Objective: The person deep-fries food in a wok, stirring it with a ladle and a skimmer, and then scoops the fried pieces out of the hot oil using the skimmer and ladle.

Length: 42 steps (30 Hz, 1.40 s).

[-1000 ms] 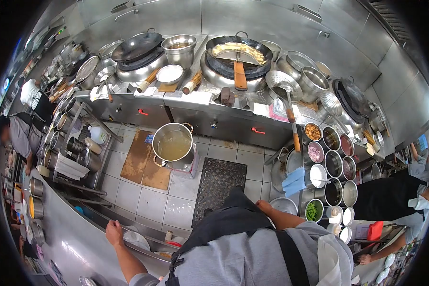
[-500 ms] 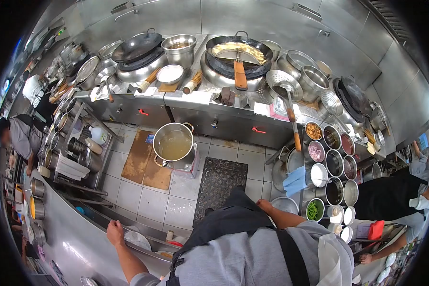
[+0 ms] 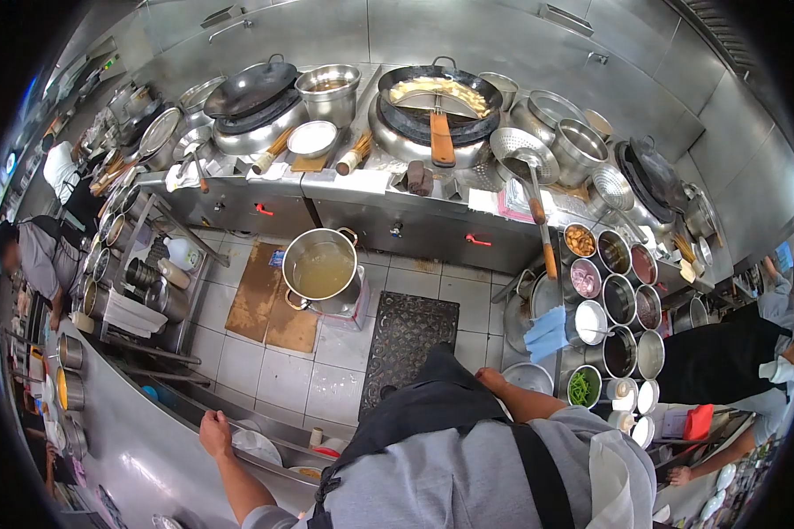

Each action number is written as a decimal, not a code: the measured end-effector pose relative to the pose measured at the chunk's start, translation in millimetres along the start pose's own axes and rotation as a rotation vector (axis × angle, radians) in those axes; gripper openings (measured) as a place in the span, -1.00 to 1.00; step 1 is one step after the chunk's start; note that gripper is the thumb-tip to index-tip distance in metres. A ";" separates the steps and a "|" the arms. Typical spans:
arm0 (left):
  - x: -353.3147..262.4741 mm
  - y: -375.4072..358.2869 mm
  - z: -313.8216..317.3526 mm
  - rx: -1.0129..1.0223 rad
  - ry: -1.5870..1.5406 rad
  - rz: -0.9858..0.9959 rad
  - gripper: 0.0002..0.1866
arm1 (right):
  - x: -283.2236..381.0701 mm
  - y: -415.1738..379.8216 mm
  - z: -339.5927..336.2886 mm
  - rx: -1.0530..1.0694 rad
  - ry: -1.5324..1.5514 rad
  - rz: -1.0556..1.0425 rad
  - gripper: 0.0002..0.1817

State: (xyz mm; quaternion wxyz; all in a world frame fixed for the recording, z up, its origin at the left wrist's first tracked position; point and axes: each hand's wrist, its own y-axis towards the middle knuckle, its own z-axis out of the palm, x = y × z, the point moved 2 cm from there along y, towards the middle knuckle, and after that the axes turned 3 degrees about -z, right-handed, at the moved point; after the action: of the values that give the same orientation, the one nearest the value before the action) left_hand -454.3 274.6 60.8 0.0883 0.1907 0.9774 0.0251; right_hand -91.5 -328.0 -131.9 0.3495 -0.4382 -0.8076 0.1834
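Note:
My left hand (image 3: 214, 432) is curled into a loose fist over the inner edge of the steel counter (image 3: 163, 445), with nothing showing in it. Below and to its right, a bag-lined white container (image 3: 256, 448) sits on the low shelf. Close to my dark apron (image 3: 437, 392), my right hand (image 3: 491, 380) hangs with its fingers curled in, holding nothing that shows. A steel bowl (image 3: 529, 377) lies just to the right of it. Farther ahead on the floor side stands a large pot of cloudy liquid (image 3: 320, 269), away from both hands.
Ahead, a wok (image 3: 468, 81) with pale food in oil sits on the range, a wooden-handled strainer (image 3: 442, 141) across it. Ingredient tins, one with green vegetables (image 3: 584, 386), crowd the right. A rubber mat (image 3: 408, 339) covers the floor. Other people work left and right.
The view has shifted very slightly. Both hands stay almost where they were, and the pots and tools have not moved.

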 end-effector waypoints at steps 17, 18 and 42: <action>0.2 1.2 1.2 0.002 0.033 0.002 -0.76 | -17.0 17.0 16.1 -0.090 -0.022 -0.114 -0.72; 0.7 1.2 1.5 0.004 0.032 0.004 -0.76 | -16.1 16.2 16.2 -0.114 -0.029 -0.112 -0.72; -15.4 9.4 25.9 0.138 -0.116 -0.078 -0.75 | -12.8 7.2 10.7 -0.143 -0.031 -0.133 -0.73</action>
State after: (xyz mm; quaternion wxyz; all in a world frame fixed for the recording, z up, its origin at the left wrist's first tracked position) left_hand -432.0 277.9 38.6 0.1321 0.1594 0.9767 -0.0570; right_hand -90.4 -334.6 -148.7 0.3164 -0.4045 -0.8512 0.1085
